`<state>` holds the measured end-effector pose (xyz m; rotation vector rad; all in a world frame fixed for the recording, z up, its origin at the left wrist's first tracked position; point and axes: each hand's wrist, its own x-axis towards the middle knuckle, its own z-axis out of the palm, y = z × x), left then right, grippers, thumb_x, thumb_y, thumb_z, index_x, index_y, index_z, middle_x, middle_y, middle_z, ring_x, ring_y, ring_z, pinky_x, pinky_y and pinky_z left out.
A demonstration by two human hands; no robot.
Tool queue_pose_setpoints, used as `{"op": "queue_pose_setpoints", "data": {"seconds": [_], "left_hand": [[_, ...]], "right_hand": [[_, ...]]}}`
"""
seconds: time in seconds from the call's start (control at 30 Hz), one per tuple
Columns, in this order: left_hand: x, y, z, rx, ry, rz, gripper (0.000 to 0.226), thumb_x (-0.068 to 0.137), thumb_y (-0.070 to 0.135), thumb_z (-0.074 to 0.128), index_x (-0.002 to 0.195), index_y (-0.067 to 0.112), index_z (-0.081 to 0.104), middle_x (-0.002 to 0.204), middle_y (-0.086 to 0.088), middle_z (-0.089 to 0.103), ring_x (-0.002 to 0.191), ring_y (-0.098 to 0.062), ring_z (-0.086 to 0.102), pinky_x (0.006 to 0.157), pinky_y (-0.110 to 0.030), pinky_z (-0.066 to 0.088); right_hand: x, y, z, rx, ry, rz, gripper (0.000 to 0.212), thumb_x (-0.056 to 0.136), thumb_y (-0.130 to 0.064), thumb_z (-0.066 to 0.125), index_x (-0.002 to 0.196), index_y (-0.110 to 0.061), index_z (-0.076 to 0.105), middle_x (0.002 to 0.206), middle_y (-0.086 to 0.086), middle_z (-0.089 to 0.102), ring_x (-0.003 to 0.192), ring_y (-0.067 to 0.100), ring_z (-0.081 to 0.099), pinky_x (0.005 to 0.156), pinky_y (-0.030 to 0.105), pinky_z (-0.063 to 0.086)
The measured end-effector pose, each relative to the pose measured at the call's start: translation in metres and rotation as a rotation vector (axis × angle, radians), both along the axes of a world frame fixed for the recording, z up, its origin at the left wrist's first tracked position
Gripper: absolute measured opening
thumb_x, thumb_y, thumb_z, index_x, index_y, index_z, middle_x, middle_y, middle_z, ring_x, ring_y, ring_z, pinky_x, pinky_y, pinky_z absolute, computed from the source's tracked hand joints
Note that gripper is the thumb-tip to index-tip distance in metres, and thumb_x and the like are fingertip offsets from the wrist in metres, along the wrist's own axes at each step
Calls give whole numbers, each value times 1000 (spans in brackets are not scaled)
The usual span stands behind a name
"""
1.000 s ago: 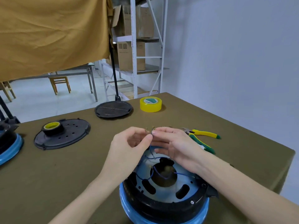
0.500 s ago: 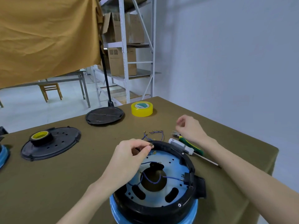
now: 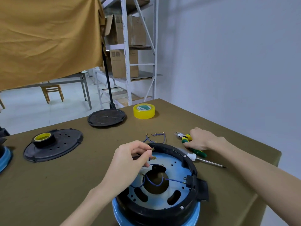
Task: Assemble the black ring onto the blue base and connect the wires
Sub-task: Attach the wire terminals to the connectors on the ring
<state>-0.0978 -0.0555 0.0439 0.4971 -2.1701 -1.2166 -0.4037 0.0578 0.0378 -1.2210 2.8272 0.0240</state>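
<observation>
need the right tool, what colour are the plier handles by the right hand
Yellow and green, on the pliers in the head view.

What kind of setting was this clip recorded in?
Probably a small workshop or storeroom used for assembly work. A metal shelving rack holds cardboard boxes, and the cloth-covered table carries pliers, a screwdriver and tape rolls.

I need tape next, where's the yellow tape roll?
In the head view, the yellow tape roll sits at the table's far edge, right of the round black lid.
</observation>
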Motion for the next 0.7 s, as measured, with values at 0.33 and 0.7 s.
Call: {"op": "queue_pose_setpoints", "data": {"seconds": [0.33, 0.7], "left_hand": [[3, 0, 11, 235, 291, 35, 20, 98, 17, 68, 92, 34, 78, 93, 3, 80, 85, -13, 78, 72, -18, 58], [5, -1, 10, 342, 477, 126, 17, 95, 16, 71, 91, 31, 80, 87, -2, 80, 78, -16, 77, 69, -19, 58]], "right_hand": [[105, 13, 43, -766, -24, 429, 24, 95, -49, 40, 110, -31, 46, 97, -15, 49, 80, 3, 49, 64, 24, 34], [148, 17, 28, -699, 154, 663, 53, 87, -40, 49, 127, -6, 56, 108, 1, 52, 94, 15, 45, 75, 21, 38]]}}
